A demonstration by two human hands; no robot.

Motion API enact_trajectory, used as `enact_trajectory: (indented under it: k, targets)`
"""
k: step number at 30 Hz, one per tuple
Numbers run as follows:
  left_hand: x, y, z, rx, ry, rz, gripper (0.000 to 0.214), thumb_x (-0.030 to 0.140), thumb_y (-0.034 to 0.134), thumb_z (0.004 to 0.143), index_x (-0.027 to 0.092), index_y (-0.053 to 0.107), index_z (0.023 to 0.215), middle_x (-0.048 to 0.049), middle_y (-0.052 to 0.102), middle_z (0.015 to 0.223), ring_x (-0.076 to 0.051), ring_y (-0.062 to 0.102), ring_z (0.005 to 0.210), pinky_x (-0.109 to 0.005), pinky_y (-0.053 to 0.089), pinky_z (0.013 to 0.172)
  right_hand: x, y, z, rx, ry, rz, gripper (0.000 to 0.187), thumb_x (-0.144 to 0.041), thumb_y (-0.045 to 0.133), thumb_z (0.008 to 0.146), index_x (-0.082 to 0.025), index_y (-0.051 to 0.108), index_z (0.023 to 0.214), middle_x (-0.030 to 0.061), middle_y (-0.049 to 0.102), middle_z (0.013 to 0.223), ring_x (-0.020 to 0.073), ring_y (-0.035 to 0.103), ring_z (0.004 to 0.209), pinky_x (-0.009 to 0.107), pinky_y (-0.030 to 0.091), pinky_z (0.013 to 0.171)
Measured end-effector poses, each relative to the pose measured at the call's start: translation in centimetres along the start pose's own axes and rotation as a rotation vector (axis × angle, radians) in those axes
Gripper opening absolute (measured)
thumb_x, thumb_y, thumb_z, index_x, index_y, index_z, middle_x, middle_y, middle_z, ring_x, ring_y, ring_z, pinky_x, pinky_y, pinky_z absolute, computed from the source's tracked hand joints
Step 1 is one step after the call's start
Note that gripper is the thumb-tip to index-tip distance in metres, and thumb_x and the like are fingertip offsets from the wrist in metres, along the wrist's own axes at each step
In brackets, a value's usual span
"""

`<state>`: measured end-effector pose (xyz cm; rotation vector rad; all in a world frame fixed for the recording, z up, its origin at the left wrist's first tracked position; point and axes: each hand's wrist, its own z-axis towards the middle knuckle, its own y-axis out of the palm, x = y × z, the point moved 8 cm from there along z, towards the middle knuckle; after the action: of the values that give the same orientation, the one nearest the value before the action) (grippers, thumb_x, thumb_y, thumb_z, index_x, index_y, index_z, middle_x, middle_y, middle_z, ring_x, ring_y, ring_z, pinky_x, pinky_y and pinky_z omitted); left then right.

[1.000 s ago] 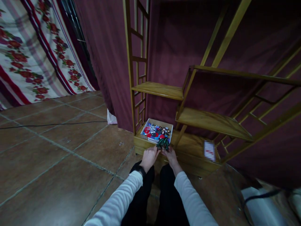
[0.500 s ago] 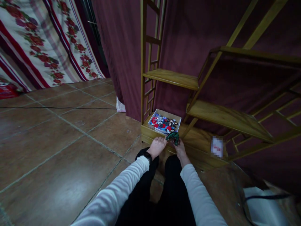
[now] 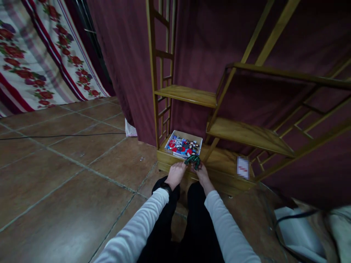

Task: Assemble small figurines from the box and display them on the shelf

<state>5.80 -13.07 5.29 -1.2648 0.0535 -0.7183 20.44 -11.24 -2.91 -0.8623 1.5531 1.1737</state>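
Between my two hands is a small dark green figure (image 3: 193,160), apparently a toy with spread limbs; its exact kind is too small to make out. My left hand (image 3: 176,174), with a dark watch at the wrist, has its fingers closed on the figure's left side. From the other side my right hand (image 3: 203,177) pinches it; some of the fingertips are hidden. Just beyond the figure, a shallow white box (image 3: 193,137) holds many small red, blue, white and black toy figures. It rests on the low wooden base (image 3: 219,177) of a shelf unit.
Wooden shelves (image 3: 189,95) and slanted posts rise above the box, before a maroon curtain (image 3: 123,65). A blurred white card (image 3: 242,167) lies on the base at right. A black cable (image 3: 63,136) crosses the tiled floor (image 3: 55,197). White items (image 3: 298,230) lie at lower right.
The view has shifted, so the shelf, box and hands appear farther left. The green figure has turned slightly between my hands, and both hands still hold it.
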Motion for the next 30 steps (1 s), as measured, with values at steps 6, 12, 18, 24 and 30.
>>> enact_trajectory:
  k: [6, 12, 18, 24, 30]
  targets:
    - [-3.3, 0.8, 0.6, 0.045, -0.276, -0.332, 0.019, 0.033, 0.054, 0.082, 0.020, 0.064, 0.092, -0.0082, 0.068, 0.082, -0.020, 0.063, 0.079, -0.026, 0.040, 0.069, -0.4, 0.1, -0.5, 0.023, 0.012, 0.038, 0.043, -0.032, 0.076, 0.050, -0.020, 0.049, 0.082, -0.0015, 0.062, 0.082, 0.0150, 0.062, 0.075, 0.034, 0.055, 0.066]
    - [-6.0, 3.7, 1.3, 0.205, -0.489, -1.053, 0.028, 0.027, 0.069, 0.065, 0.014, 0.065, 0.089, -0.0042, 0.068, 0.072, -0.015, 0.061, 0.065, -0.026, 0.046, 0.064, -0.8, 0.4, -0.7, 0.004, 0.060, 0.078, 0.041, -0.031, 0.079, 0.048, -0.020, 0.054, 0.079, -0.0010, 0.062, 0.082, 0.0140, 0.061, 0.075, 0.033, 0.053, 0.073]
    - [-5.9, 5.0, 1.3, 0.170, -0.577, -1.345, 0.035, 0.030, 0.077, 0.054, 0.012, 0.062, 0.080, -0.0011, 0.064, 0.060, -0.012, 0.058, 0.055, -0.023, 0.045, 0.054, -1.1, 0.3, -0.8, 0.006, 0.057, 0.075, 0.037, -0.027, 0.077, 0.050, -0.022, 0.057, 0.081, -0.0015, 0.063, 0.082, 0.0146, 0.060, 0.076, 0.034, 0.052, 0.074]
    - [-5.3, 4.7, 1.2, 0.174, -0.570, -1.368, 0.035, 0.027, 0.078, 0.052, 0.012, 0.060, 0.077, 0.0002, 0.063, 0.058, -0.011, 0.059, 0.053, -0.023, 0.045, 0.054, -1.1, -0.2, -0.7, 0.024, 0.076, 0.100, 0.037, -0.026, 0.077, 0.048, -0.021, 0.058, 0.080, 0.0003, 0.064, 0.085, 0.0170, 0.060, 0.081, 0.036, 0.051, 0.075]
    - [-5.3, 4.7, 1.5, 0.213, -0.524, -1.270, 0.031, 0.032, 0.075, 0.057, 0.013, 0.060, 0.078, -0.0029, 0.066, 0.066, -0.014, 0.061, 0.058, -0.027, 0.049, 0.062, -0.8, -0.5, -0.5, 0.009, 0.104, 0.101, 0.039, -0.026, 0.077, 0.047, -0.020, 0.059, 0.081, 0.0007, 0.064, 0.086, 0.0167, 0.061, 0.080, 0.036, 0.052, 0.076]
